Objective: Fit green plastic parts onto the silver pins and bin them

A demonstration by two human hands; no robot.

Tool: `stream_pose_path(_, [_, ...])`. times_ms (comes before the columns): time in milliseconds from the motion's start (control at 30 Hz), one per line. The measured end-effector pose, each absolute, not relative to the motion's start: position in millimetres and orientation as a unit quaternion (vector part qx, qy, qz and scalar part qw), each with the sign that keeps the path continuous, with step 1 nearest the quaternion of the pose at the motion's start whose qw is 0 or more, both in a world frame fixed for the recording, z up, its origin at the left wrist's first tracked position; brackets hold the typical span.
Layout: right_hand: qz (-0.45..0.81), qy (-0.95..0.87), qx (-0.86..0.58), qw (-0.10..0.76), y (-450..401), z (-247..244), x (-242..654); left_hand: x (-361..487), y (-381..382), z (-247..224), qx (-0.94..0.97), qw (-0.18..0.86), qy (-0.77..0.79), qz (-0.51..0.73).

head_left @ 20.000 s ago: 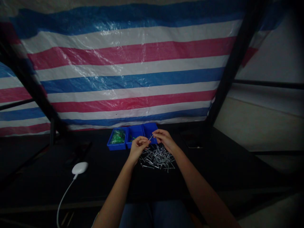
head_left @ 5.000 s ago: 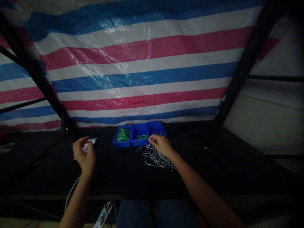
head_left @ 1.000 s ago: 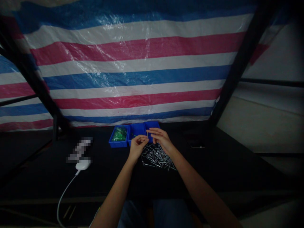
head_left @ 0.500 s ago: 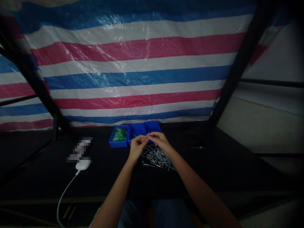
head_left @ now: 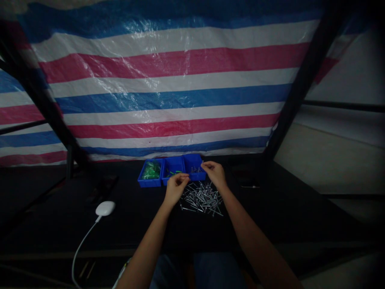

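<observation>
behind everything hangs a striped sheet (head_left: 174,94), perhaps to close the far side. in front of it is the black bench (head_left: 129,228). there the left box (head_left: 149,183), middle box (head_left: 174,160) and right box (head_left: 191,158), all blue, stand in one row, i suppose to separate the kinds. nearer lies a pile of metal pins (head_left: 202,198), probably placed so that both hands can reach it. the right hand (head_left: 216,176) is at the right box's right edge, thumb and finger pinched; the left hand (head_left: 173,188) is left of the pile, fingertips close together. whether either one holds a pin, i cannot tell. a white disc (head_left: 105,208) lies well apart at left, maybe to leave room. smallest are green pieces (head_left: 171,174) inside the middle box and loose pins (head_left: 195,170) inside the right box.
</observation>
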State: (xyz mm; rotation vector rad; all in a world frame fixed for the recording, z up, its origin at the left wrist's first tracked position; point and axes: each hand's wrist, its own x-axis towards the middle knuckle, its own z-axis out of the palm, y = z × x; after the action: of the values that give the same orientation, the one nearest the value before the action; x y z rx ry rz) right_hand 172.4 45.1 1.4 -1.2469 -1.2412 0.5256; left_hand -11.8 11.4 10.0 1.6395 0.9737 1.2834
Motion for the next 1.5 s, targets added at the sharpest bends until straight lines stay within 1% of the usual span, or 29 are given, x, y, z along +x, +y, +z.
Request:
stream_pose_path(100, [0.126,-0.582,-0.581,0.555,48,-5,181,-11,10,5,0.712,0.349,0.408,0.453])
stream_pose_path(200, [0.048,-0.609,-0.599,0.518,47,-8,180,-11,7,3,0.773,0.263,0.435,0.38])
stream_pose_path(333, [0.015,-0.607,-0.629,0.486,46,-10,175,-12,1,6,0.829,0.157,0.446,0.298])
stream_pose_path(500, [0.008,-0.606,-0.645,0.466,44,-10,173,-14,-2,7,0.85,0.086,0.46,0.243])
stream_pose_path(700, [0.004,-0.612,-0.646,0.456,42,-9,171,-14,-3,7,0.855,0.062,0.481,0.185])
stream_pose_path(1067, [0.013,-0.621,-0.644,0.446,40,-8,169,-15,-3,8,0.842,0.072,0.507,0.171])
stream_pose_path(1500, [0.027,-0.623,-0.662,0.416,36,-4,168,-13,-8,12,0.853,0.053,0.5,0.139])
